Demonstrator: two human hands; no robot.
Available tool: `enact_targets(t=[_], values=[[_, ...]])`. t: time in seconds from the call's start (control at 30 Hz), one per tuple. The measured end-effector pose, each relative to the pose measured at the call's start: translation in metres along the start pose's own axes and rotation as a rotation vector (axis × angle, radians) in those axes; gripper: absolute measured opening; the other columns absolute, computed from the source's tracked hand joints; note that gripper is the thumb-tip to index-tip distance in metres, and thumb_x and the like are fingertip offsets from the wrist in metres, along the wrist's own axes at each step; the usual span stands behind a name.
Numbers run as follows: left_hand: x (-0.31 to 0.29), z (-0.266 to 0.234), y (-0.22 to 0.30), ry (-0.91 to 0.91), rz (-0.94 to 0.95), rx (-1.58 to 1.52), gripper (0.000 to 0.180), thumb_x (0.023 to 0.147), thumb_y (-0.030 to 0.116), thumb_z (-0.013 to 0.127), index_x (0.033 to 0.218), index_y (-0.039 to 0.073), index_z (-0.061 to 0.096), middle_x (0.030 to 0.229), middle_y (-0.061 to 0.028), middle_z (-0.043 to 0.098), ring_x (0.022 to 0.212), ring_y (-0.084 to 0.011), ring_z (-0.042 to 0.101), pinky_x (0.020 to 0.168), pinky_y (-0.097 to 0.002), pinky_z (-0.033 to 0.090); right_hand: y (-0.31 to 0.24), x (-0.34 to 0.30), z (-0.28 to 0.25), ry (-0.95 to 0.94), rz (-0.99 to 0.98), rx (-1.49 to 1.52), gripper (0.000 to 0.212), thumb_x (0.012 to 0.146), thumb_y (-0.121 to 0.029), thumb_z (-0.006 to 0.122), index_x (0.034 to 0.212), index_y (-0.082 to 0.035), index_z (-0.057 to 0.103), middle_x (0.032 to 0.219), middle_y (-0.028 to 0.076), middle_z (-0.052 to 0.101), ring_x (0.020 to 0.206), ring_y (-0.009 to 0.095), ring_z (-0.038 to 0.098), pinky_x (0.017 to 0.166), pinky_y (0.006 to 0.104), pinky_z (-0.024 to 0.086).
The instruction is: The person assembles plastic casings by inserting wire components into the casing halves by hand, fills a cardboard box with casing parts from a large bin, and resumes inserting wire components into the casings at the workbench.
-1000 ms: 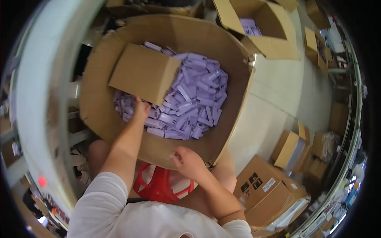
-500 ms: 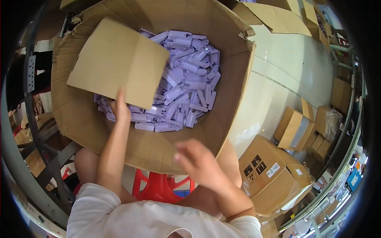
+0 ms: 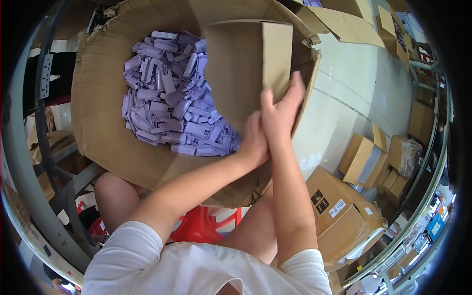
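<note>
Inside a large open cardboard box [image 3: 105, 118] lies a heap of lilac plastic casings [image 3: 162, 88]. At the box's right side I hold a brown cardboard piece [image 3: 233, 69] with a bent, paler flap [image 3: 278, 54] along its right. My left hand [image 3: 254, 140] is closed at its lower edge, its fingers partly hidden by the cardboard and my other hand. My right hand [image 3: 284, 115] grips the bottom of the flap, thumb and fingers around it. The wrists nearly touch. The cardboard covers the right part of the heap.
A red plastic stool [image 3: 199, 226] stands between my legs. Right of the big box, a taped carton [image 3: 339, 216] and a smaller open carton [image 3: 364, 160] sit on the pale floor [image 3: 344, 88]. A metal frame [image 3: 46, 98] runs along the left.
The cardboard piece has moved from the left of the box to the right and turned, uncovering casings on the left. My left hand moved with it; my right hand has taken hold.
</note>
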State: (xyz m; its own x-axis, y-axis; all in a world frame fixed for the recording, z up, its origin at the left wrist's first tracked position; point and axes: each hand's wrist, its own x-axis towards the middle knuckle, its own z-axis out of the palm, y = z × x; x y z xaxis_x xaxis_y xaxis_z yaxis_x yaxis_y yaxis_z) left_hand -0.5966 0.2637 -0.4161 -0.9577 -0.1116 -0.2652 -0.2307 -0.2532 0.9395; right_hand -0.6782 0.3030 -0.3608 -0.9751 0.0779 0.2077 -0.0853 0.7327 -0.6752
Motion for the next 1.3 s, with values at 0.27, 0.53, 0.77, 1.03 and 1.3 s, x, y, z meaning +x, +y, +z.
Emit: enact_targets(t=[0.27, 0.53, 0.77, 1.03, 1.3], values=[[0.051, -0.193, -0.030, 0.733, 0.229, 0.740, 0.024, 0.078, 0.005, 0.055, 0.100, -0.001, 0.046, 0.097, -0.0128, 0.047, 0.091, -0.0256, 0.046, 0.085, -0.0363, 0.037, -0.023, -0.031, 0.059, -0.678, 0.316, 0.484, 0.025, 0.082, -0.019, 0.053, 0.096, 0.002, 0.059, 0.093, 0.020, 0.060, 0.090, 0.033, 0.058, 0.078, 0.0371, 0.046], [0.047, -0.491, -0.105, 0.997, -0.504, 1.337, 0.058, 0.084, 0.045, 0.048, 0.111, -0.006, 0.053, 0.115, -0.0282, 0.050, 0.109, -0.0415, 0.046, 0.097, -0.0445, 0.034, 0.062, -0.109, 0.237, -0.935, 0.786, 0.561, 0.073, 0.086, -0.057, 0.040, 0.124, 0.006, 0.044, 0.123, 0.023, 0.050, 0.119, 0.031, 0.044, 0.097, 0.0344, 0.035], [0.090, -0.528, -0.121, 0.544, -0.761, 1.050, 0.089, 0.081, 0.071, 0.023, 0.125, -0.004, 0.045, 0.125, -0.0285, 0.044, 0.119, -0.0401, 0.041, 0.100, -0.0397, 0.031, 0.085, -0.089, 0.275, -1.177, 1.430, 1.016, 0.087, 0.080, -0.068, 0.037, 0.143, -0.016, 0.005, 0.138, 0.027, 0.028, 0.132, 0.037, 0.022, 0.096, 0.0692, 0.011], [0.070, -0.404, -0.083, 0.413, -0.647, 0.850, 0.068, 0.082, 0.056, 0.049, 0.117, -0.003, 0.051, 0.114, -0.0212, 0.054, 0.109, -0.0305, 0.051, 0.091, -0.0355, 0.038, 0.002, -0.128, 0.306, -1.286, 1.315, 0.939, 0.098, 0.071, -0.078, 0.041, 0.143, -0.018, 0.013, 0.149, 0.013, 0.011, 0.136, 0.034, 0.009, 0.100, 0.0634, 0.008], [0.046, -0.307, -0.082, 0.396, -0.478, 0.437, 0.035, 0.091, 0.030, 0.050, 0.118, 0.009, 0.054, 0.118, -0.0085, 0.054, 0.110, -0.0191, 0.048, 0.093, -0.0278, 0.036, -0.006, -0.206, 0.331, -1.062, 1.274, 1.128, 0.078, 0.087, -0.063, 0.030, 0.122, 0.005, 0.049, 0.121, 0.021, 0.051, 0.113, 0.027, 0.048, 0.095, 0.0309, 0.036]])
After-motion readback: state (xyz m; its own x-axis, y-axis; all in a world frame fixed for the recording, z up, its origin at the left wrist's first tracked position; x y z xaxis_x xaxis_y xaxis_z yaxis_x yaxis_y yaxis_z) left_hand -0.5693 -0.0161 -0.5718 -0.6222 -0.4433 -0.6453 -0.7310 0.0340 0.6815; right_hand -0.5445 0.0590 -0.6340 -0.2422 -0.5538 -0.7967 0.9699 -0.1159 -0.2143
